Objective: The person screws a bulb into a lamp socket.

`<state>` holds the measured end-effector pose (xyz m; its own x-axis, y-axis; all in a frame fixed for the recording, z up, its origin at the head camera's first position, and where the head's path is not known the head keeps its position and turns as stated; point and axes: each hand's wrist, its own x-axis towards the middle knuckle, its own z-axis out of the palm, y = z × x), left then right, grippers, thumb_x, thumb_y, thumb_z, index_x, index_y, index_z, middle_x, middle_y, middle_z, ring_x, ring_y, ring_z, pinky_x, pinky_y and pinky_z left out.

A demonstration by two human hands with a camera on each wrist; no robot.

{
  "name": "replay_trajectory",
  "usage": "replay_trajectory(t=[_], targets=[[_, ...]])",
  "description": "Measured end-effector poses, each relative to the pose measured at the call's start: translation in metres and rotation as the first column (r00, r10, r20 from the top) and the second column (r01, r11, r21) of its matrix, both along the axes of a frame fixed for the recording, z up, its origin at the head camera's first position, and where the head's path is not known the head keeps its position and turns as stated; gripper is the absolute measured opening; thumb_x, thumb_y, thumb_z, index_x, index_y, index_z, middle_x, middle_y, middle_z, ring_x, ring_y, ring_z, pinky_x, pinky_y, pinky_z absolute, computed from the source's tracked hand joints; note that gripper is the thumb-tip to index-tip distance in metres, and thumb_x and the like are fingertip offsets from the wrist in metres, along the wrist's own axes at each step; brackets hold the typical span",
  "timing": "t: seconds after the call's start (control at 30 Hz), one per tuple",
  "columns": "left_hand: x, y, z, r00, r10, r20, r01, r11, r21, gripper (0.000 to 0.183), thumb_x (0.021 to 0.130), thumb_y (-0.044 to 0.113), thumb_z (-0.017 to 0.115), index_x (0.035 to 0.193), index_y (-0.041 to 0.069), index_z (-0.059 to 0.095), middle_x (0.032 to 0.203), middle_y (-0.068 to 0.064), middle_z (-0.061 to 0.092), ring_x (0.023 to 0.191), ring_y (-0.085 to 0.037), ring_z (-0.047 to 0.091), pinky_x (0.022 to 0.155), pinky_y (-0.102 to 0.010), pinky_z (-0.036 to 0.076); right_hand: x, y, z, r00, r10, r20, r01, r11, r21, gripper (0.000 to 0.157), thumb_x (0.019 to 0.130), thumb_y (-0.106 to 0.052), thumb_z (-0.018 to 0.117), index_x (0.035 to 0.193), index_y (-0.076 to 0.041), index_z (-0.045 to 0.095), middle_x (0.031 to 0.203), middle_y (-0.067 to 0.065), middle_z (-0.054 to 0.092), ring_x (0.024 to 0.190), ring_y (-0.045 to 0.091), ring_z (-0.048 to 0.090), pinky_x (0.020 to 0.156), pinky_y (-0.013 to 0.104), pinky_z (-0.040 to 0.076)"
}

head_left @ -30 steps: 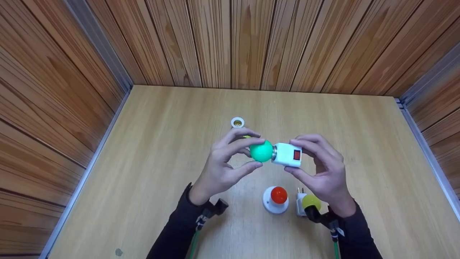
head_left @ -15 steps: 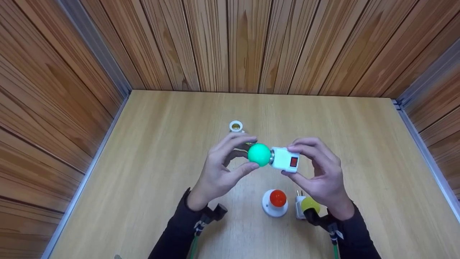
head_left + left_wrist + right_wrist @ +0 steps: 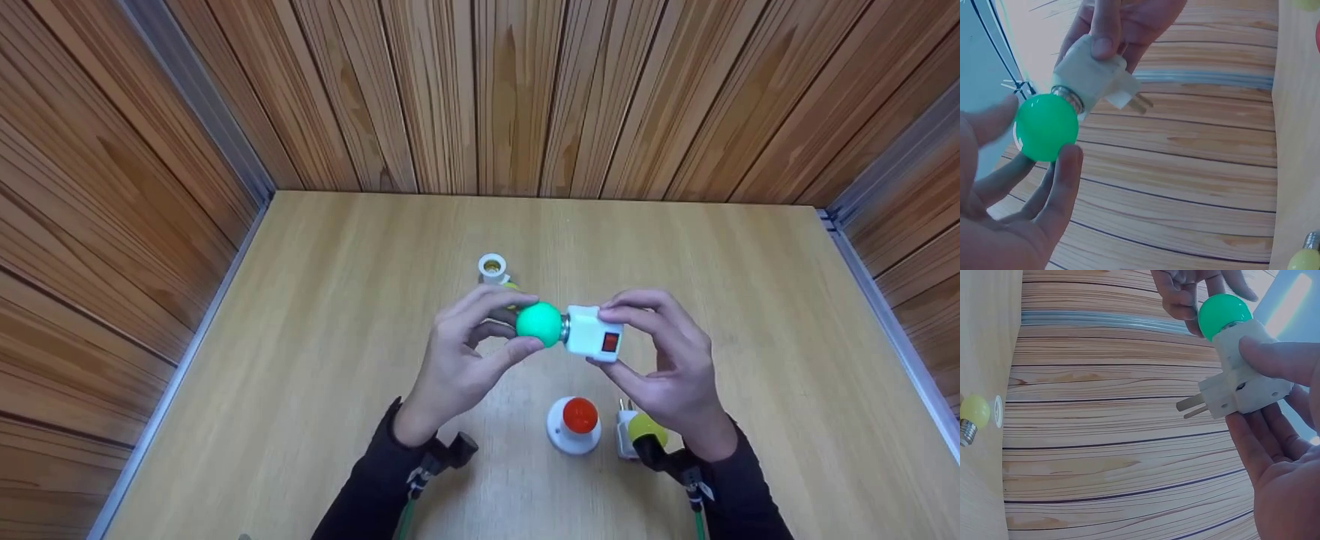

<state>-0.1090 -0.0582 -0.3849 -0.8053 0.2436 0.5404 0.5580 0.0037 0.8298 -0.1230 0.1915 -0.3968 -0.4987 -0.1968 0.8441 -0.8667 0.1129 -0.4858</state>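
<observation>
My left hand point(image 3: 465, 352) pinches a green round light bulb point(image 3: 538, 324) between thumb and fingertips. The bulb's metal screw base sits partly in a white plug-in lamp socket point(image 3: 585, 330), with a band of thread still showing. My right hand point(image 3: 675, 364) grips this socket by its far end, above the table. On its upper face is a red switch point(image 3: 610, 342). Two metal prongs point(image 3: 1190, 406) stick out from its side in the right wrist view. The bulb's thread is mostly hidden in that view.
A red bulb point(image 3: 580, 415) stands on a round white base point(image 3: 564, 444). Beside it lies a white plug adapter point(image 3: 625, 435) with a yellow bulb point(image 3: 646, 426). Farther back are a white socket point(image 3: 492, 265) and a loose yellow bulb point(image 3: 975, 410). Wood-panelled walls point(image 3: 517, 97) enclose the table.
My left fingers opened slightly off the green bulb, then closed on it again. Bulb and socket sit slightly lower and further left in the view, which itself has shifted a little.
</observation>
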Motion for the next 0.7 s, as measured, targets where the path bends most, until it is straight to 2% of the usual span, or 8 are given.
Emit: replay_trajectory(t=[0.23,0.43,0.6,0.7], targets=[[-0.0011,-0.0001,-0.0014,0.998,-0.018,-0.052,0.018,1.0,-0.001,0.041,0.09,0.005,0.083,0.128,0.0,0.07,0.124,-0.017,0.068,0.109,-0.025,0.073,0.09,-0.035,0.068,0.0003,0.0007,-0.0002,0.998,0.051,0.023,-0.05,0.998,-0.023,0.046,0.089,-0.016,0.087,0.114,0.017,0.069,0.114,0.025,0.065,0.112,0.017,0.065,0.102,0.016,0.059],[-0.002,-0.0018,-0.0028,0.994,-0.026,-0.108,0.023,0.999,-0.023,0.041,0.09,0.003,0.082,0.129,0.0,0.07,0.129,-0.019,0.067,0.117,-0.026,0.069,0.093,-0.034,0.067,0.0009,0.0021,0.0001,0.993,0.105,0.063,-0.102,0.994,-0.041,0.048,0.086,-0.009,0.088,0.119,0.019,0.067,0.117,0.023,0.066,0.112,0.017,0.064,0.104,0.017,0.059],[-0.0019,-0.0027,-0.003,0.985,-0.033,-0.169,0.031,0.999,-0.017,0.041,0.09,0.0,0.082,0.128,-0.001,0.069,0.13,-0.021,0.066,0.118,-0.026,0.069,0.095,-0.033,0.067,0.0021,0.0026,0.0009,0.985,0.143,0.099,-0.14,0.989,-0.045,0.052,0.083,-0.002,0.089,0.122,0.022,0.064,0.123,0.018,0.067,0.112,0.017,0.066,0.105,0.019,0.06],[-0.0018,-0.0022,-0.0027,0.985,-0.039,-0.17,0.039,0.999,0.0,0.045,0.09,-0.001,0.081,0.132,-0.004,0.066,0.131,-0.022,0.065,0.118,-0.028,0.071,0.099,-0.036,0.066,0.0026,0.0025,0.0013,0.983,0.146,0.107,-0.141,0.989,-0.05,0.053,0.082,-0.001,0.089,0.122,0.023,0.064,0.124,0.018,0.068,0.113,0.017,0.067,0.105,0.02,0.06]])
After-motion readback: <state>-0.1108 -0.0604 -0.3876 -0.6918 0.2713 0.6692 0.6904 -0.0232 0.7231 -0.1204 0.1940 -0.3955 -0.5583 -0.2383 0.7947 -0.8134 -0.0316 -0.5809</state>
